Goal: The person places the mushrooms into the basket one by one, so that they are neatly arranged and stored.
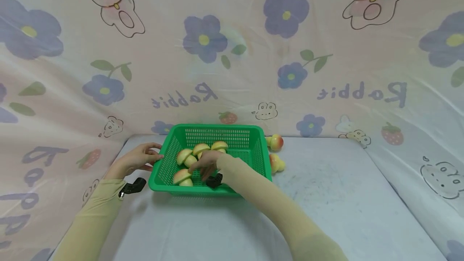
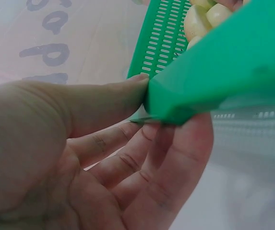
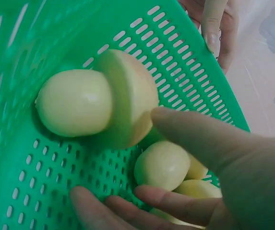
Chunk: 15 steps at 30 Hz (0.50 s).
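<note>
A green plastic basket (image 1: 210, 189) with slotted walls stands on the table and holds several toy mushrooms with pale stems and reddish-yellow caps. My left hand (image 1: 139, 158) pinches the basket's left rim, thumb above and fingers beneath, as the left wrist view shows. Inside the basket is my right hand (image 1: 208, 163), its fingers spread apart. In the right wrist view, its thumb tip touches the cap of the nearest mushroom (image 3: 75, 103), which lies on its side. Another mushroom (image 3: 161, 165) lies beyond, under the hand. The right hand's sleeve covers part of the basket.
Against the basket's right side on the table lie two more mushrooms, a far one (image 1: 276, 142) and a nearer one (image 1: 277, 164). A white table (image 1: 326, 196) extends to the right. Patterned cloth (image 1: 246, 63) with flowers and rabbits hangs behind and at both sides.
</note>
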Each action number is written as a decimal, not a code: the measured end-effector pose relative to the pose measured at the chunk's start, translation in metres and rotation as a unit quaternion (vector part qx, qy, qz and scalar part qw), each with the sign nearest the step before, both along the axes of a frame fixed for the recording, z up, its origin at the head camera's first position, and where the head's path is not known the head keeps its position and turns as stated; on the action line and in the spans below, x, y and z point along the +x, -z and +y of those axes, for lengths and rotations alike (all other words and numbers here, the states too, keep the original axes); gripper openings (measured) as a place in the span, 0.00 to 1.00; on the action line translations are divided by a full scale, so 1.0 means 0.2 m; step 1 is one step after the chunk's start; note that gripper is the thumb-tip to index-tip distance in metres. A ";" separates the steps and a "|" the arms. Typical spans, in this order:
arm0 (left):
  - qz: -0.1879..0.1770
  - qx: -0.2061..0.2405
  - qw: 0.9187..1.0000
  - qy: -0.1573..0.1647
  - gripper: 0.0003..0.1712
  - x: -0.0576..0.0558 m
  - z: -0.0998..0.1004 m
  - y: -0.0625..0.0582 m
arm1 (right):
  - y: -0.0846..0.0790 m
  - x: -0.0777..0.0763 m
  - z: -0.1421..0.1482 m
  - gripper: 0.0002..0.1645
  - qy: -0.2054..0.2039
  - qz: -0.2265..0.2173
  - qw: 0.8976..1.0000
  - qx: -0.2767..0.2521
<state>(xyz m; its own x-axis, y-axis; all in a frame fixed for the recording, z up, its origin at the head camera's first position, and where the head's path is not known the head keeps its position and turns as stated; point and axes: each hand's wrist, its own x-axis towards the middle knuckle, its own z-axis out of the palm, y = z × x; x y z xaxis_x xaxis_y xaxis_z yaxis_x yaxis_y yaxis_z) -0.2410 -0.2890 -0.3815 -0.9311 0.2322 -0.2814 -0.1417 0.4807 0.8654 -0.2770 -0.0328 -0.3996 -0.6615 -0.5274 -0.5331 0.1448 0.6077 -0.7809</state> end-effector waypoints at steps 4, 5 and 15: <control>-0.002 0.001 1.000 -0.001 0.32 0.00 0.00 0.01 | 0.00 -0.01 0.00 0.40 -0.005 -0.019 1.000 -0.023; -0.002 0.002 1.000 -0.002 0.31 0.00 0.00 0.01 | 0.00 -0.01 0.00 0.40 -0.010 -0.026 0.999 -0.030; -0.007 0.006 1.000 -0.005 0.32 -0.01 -0.01 0.01 | 0.01 -0.03 -0.02 0.26 -0.072 -0.064 0.993 -0.067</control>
<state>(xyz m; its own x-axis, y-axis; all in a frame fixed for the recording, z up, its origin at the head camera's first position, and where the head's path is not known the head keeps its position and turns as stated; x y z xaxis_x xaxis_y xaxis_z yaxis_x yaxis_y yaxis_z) -0.2434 -0.2905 -0.3834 -0.9290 0.2268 -0.2923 -0.1586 0.4695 0.8686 -0.2836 -0.0365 -0.4010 -0.5052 -0.6838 -0.5265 0.1673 0.5209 -0.8370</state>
